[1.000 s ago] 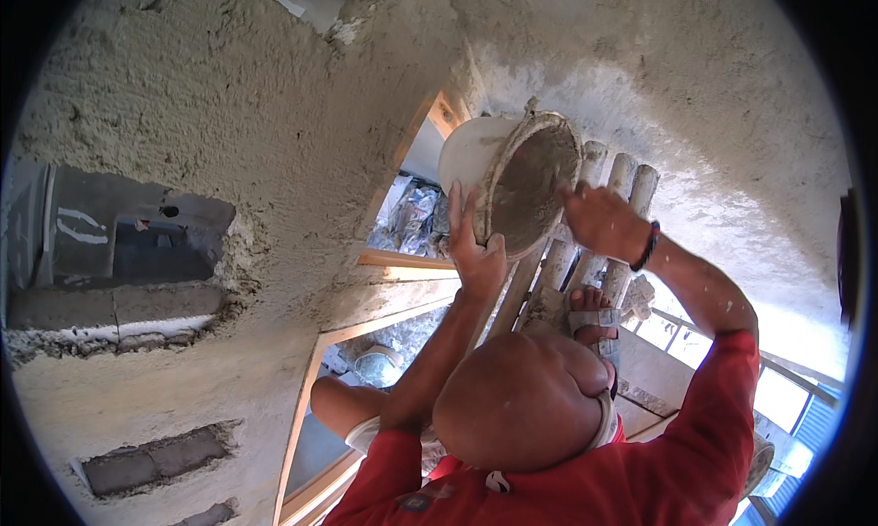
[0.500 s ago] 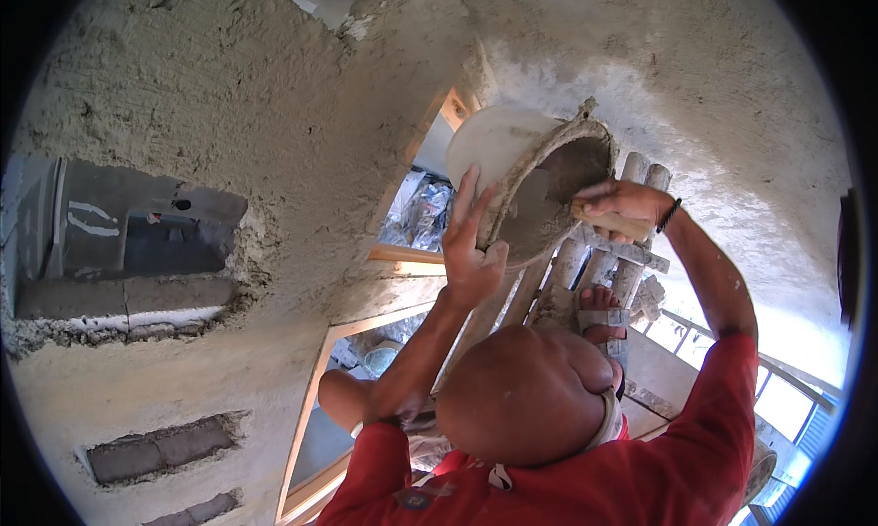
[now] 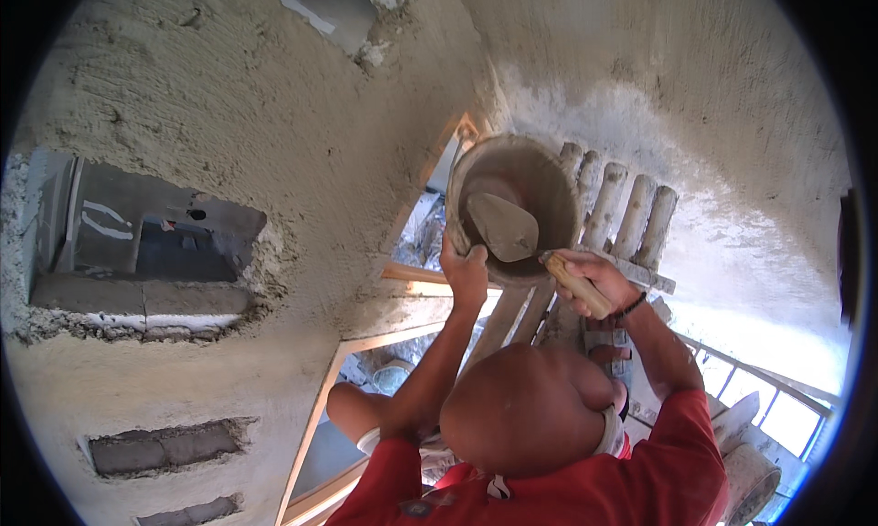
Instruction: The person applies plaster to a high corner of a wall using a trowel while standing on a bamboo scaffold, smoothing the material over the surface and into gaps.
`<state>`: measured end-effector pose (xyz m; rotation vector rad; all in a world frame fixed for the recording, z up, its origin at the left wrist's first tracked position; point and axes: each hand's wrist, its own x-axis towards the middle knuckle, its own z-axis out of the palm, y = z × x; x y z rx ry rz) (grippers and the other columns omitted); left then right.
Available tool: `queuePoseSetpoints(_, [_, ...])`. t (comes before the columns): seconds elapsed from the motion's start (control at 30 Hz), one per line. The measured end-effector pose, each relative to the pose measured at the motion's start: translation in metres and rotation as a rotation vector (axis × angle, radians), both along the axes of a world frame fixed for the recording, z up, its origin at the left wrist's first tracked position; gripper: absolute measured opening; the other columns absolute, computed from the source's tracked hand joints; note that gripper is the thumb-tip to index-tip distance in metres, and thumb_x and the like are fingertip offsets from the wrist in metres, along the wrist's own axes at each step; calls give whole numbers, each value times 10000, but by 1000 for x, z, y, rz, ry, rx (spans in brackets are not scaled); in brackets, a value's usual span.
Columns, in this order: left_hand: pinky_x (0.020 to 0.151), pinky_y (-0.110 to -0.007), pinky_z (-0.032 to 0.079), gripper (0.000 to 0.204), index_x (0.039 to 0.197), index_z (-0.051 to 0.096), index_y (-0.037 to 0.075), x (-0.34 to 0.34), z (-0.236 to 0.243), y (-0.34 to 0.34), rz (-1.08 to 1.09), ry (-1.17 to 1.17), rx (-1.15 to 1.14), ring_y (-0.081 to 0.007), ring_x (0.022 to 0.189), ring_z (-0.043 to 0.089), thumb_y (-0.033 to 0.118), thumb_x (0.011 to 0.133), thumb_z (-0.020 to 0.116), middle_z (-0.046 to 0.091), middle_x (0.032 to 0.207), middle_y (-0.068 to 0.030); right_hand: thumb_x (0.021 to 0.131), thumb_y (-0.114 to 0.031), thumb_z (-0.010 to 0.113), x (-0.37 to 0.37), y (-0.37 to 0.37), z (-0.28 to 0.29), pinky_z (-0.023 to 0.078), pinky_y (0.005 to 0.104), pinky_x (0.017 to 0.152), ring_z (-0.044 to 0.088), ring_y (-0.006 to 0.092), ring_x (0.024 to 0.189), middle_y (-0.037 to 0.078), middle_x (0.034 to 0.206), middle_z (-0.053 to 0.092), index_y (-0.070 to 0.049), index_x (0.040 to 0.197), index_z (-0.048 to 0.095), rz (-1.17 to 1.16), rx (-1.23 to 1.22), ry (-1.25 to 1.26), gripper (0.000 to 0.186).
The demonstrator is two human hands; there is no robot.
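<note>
My left hand point(image 3: 465, 272) grips the near left side of a mortar-crusted bucket point(image 3: 560, 186), with the thumb over its rim. The bucket's mouth faces me, and its inner wall is smeared grey. In my right hand point(image 3: 599, 284) is a trowel, its wooden handle point(image 3: 583, 288) closed in the fingers. The pointed trowel blade point(image 3: 503, 226) lies across the bucket's mouth, coated with wet grey mortar. How much mortar sits at the bottom of the bucket is hard to tell behind the blade.
Round wooden poles point(image 3: 631, 217) form a platform beyond the bucket. A rough plastered wall point(image 3: 320, 142) with recessed openings point(image 3: 165, 448) rises at left. Wooden frames point(image 3: 320, 398) stand beside it; below them is another bucket point(image 3: 391, 376). A metal railing point(image 3: 777, 380) is at right.
The bucket has swung from tipped sideways to mouth facing me. My right hand has come nearer and left, bringing the trowel blade into sight. The left hand still holds the bucket.
</note>
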<state>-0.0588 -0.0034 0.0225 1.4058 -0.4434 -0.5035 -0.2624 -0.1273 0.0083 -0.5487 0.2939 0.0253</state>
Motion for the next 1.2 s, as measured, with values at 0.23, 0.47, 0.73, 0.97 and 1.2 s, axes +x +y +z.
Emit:
queuePoseSetpoints(0.23, [663, -215, 431, 467, 1136, 516, -8, 4, -36, 39, 89, 109, 66, -87, 766, 518, -105, 680, 481, 575, 965, -31, 846, -239, 511, -11, 2, 25, 462, 282, 413, 530, 186, 496, 124, 803, 543, -64, 1242, 417, -580, -13, -50, 443])
queuePoseSetpoints(0.47, [631, -219, 431, 428, 1100, 523, -5, 1, -27, 79, 46, 97, 171, -85, 712, 512, -93, 682, 483, 578, 885, -28, 910, -244, 484, -13, -33, 57, 483, 271, 507, 540, 161, 601, 98, 825, 529, -51, 1270, 382, -1423, -383, -20, 422])
queuePoseSetpoints(0.73, [801, -253, 454, 475, 1137, 514, -40, -5, -4, 109, 103, 64, 224, -139, 890, 570, -88, 667, 466, 603, 1006, -61, 890, -139, 547, 48, -69, 60, 454, 295, 515, 535, 161, 638, 116, 883, 568, -82, 1420, 179, -1921, -733, -9, 647])
queuePoseSetpoints(0.97, [782, -245, 456, 493, 1122, 527, -27, -5, -18, 109, 139, 37, 197, -127, 889, 564, -116, 641, 467, 602, 985, -47, 849, -183, 563, 90, -54, -85, 485, 477, 639, 583, 460, 746, 268, 937, 620, -49, 1303, 445, -616, -1886, 300, 488])
queuePoseSetpoints(1.2, [752, -238, 436, 492, 1143, 510, -17, -13, -15, 61, 102, 263, 103, -116, 846, 529, -91, 659, 472, 571, 989, -44, 885, -105, 561, -46, -33, -29, 445, 244, 465, 524, 87, 540, 51, 738, 572, -31, 1360, 373, -774, -1149, 551, 516])
